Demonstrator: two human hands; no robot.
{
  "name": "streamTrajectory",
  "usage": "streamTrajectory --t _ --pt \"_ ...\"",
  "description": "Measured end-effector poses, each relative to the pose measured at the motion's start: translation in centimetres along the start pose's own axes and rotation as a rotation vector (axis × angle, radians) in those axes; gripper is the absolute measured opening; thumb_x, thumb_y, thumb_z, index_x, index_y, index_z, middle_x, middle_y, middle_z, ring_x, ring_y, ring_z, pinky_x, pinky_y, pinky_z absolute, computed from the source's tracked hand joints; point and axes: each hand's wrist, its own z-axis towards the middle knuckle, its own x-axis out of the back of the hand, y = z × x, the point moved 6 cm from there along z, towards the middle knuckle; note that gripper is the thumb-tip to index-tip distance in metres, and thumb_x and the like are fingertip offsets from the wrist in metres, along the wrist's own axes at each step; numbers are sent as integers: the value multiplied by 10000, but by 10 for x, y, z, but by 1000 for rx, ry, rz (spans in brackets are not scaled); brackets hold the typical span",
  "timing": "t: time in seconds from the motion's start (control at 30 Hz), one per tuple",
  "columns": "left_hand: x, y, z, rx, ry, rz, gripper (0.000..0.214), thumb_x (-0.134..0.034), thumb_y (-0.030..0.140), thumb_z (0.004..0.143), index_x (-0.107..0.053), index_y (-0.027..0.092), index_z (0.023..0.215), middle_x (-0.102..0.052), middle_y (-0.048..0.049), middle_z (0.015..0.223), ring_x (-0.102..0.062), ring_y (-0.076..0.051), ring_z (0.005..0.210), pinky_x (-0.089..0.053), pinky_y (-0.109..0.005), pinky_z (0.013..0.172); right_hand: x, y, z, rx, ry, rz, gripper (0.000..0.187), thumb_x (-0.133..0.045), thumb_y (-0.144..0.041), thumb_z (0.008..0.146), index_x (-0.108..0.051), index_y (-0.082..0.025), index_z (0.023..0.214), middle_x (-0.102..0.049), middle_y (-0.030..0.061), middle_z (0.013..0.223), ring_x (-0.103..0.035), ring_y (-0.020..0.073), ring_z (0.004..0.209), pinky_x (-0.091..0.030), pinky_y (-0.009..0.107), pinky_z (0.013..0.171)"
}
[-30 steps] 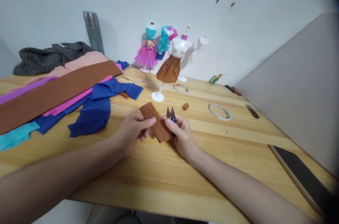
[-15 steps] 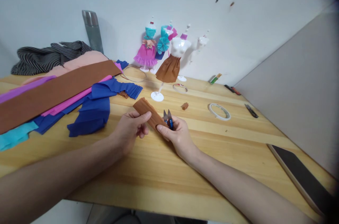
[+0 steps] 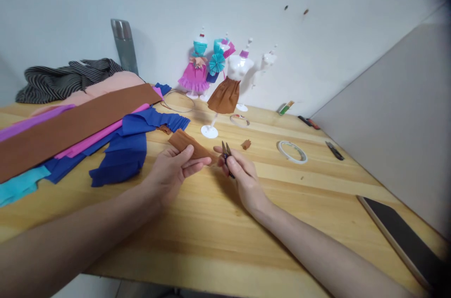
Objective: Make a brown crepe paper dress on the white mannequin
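Observation:
A folded strip of brown crepe paper [image 3: 190, 144] is pinched in my left hand [image 3: 172, 166], thumb on top and fingers beneath. Close to its right end, my right hand [image 3: 243, 171] is closed around small dark thread snips [image 3: 226, 150], whose two pointed blades face up and stand slightly apart. The blades are clear of the paper. Beyond my hands stands a white mini mannequin [image 3: 239, 67] wearing a gathered brown skirt [image 3: 225, 95]. A brown paper scrap [image 3: 246, 144] lies on the table just past the snips.
Crepe paper sheets, including a long brown one [image 3: 77, 124] and blue pieces [image 3: 121, 159], cover the left side. More dressed mannequins [image 3: 194, 72] stand by the wall. Tape rolls [image 3: 292, 152], a cutter knife [image 3: 334, 150] and a phone [image 3: 394, 237] lie to the right. A bottle [image 3: 125, 47] stands back left.
My right hand has let go of the brown strip and drawn slightly away from it, turning the snips more upright. My left hand still holds the strip, now a little farther left.

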Motion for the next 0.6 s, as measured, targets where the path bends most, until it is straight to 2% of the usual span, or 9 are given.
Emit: streamTrajectory --t 0.2,0.47,0.6 --pt "4 3 5 -46 0 29 145 -545 115 887 -664 79 813 -752 -103 813 -732 -173 727 -575 -184 627 6 -16 12 141 -138 -295 319 -448 -386 918 -674 -187 1024 -541 28 753 -502 179 724 -387 321 686" --pt "1 7 3 -61 21 121 148 -512 114 900 -644 54 868 -747 -134 856 -734 -194 719 -580 -229 665 12 -25 20 25 -366 -420 381 -425 -422 922 -678 -145 986 -614 55 775 -547 198 759 -385 313 664" --pt "2 7 4 -76 33 142 148 -488 101 908 -626 57 875 -746 -121 840 -733 -184 703 -578 -207 633 9 -26 19 41 -407 -496 358 -411 -377 914 -671 -142 843 -612 58 755 -534 186 701 -380 315 646"
